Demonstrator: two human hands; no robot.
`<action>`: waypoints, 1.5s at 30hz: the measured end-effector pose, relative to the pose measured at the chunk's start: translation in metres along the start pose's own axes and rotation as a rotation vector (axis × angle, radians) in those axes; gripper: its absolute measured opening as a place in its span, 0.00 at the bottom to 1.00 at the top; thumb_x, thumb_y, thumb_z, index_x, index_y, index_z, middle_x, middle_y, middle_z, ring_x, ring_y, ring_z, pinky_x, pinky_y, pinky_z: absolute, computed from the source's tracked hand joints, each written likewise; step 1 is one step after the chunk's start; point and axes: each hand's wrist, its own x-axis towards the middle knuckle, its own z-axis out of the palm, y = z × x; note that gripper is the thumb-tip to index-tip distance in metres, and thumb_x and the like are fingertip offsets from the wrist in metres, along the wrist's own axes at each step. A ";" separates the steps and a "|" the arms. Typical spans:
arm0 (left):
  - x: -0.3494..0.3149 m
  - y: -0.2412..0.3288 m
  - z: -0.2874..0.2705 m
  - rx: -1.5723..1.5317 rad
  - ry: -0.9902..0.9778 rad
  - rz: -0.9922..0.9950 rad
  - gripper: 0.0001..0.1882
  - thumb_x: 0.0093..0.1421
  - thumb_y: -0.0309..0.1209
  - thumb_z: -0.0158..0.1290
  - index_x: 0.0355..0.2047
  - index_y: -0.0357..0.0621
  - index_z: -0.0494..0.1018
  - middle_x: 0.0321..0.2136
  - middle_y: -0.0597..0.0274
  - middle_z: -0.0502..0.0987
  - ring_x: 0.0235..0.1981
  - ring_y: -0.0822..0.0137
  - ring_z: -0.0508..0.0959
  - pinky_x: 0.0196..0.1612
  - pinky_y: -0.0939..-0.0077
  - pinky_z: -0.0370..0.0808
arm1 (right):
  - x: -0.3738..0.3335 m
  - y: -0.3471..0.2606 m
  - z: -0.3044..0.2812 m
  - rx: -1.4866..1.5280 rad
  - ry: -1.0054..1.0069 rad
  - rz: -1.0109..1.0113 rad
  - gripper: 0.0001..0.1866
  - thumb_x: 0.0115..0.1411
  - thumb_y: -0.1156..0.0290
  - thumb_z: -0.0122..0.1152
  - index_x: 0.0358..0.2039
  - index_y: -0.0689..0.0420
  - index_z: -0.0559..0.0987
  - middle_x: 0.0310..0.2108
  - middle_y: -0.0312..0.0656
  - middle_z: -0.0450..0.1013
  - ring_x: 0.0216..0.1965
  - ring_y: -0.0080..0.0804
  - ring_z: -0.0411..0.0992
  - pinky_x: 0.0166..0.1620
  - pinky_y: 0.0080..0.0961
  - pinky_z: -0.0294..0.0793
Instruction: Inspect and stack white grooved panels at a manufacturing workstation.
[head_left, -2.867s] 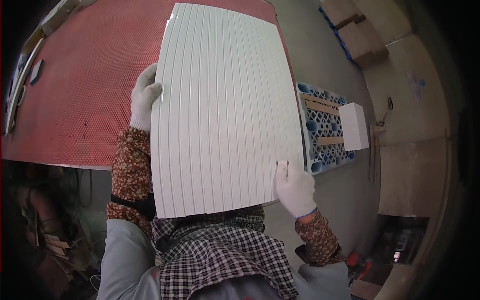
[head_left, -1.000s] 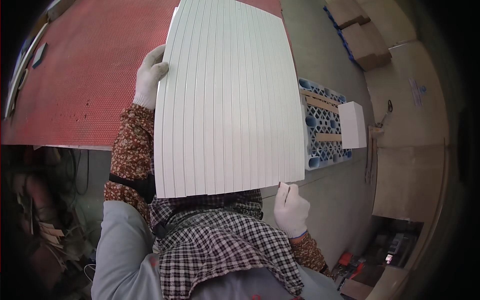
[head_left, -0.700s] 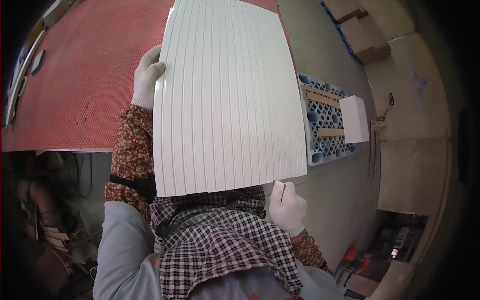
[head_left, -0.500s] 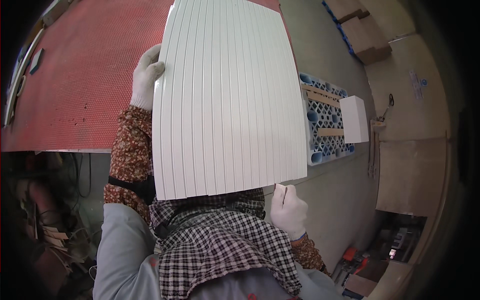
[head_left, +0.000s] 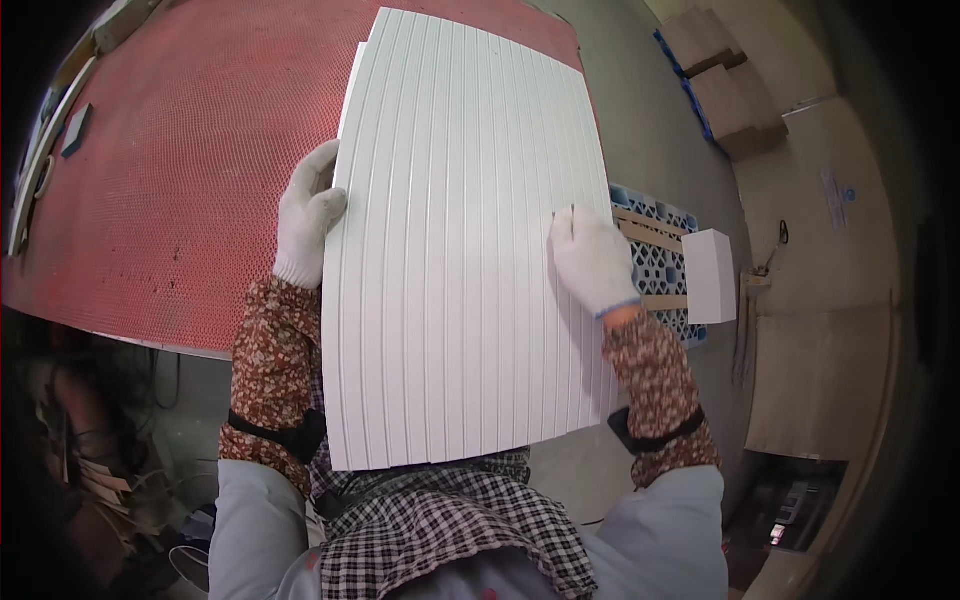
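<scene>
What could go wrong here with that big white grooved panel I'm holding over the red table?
The white grooved panel sticks well out past the edge of the red table toward your body, so it could tip or sag off if the grip loosens. The left hand holds only its left edge, and the right hand lies on top near the right edge, so the panel might slide. It also hides the table beneath, so it could catch on something unseen.

Workshop: big red perforated desk (head_left: 150,180), bare concrete floor (head_left: 650,130), blue plastic pallet (head_left: 655,265), stacked cardboard boxes (head_left: 725,95).
</scene>
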 end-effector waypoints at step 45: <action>-0.001 -0.039 -0.029 0.016 -0.031 0.064 0.35 0.62 0.30 0.49 0.69 0.30 0.59 0.65 0.40 0.67 0.67 0.51 0.68 0.70 0.56 0.64 | -0.218 -0.034 0.014 0.066 0.033 0.102 0.13 0.71 0.62 0.53 0.34 0.56 0.78 0.19 0.50 0.75 0.21 0.54 0.76 0.26 0.47 0.74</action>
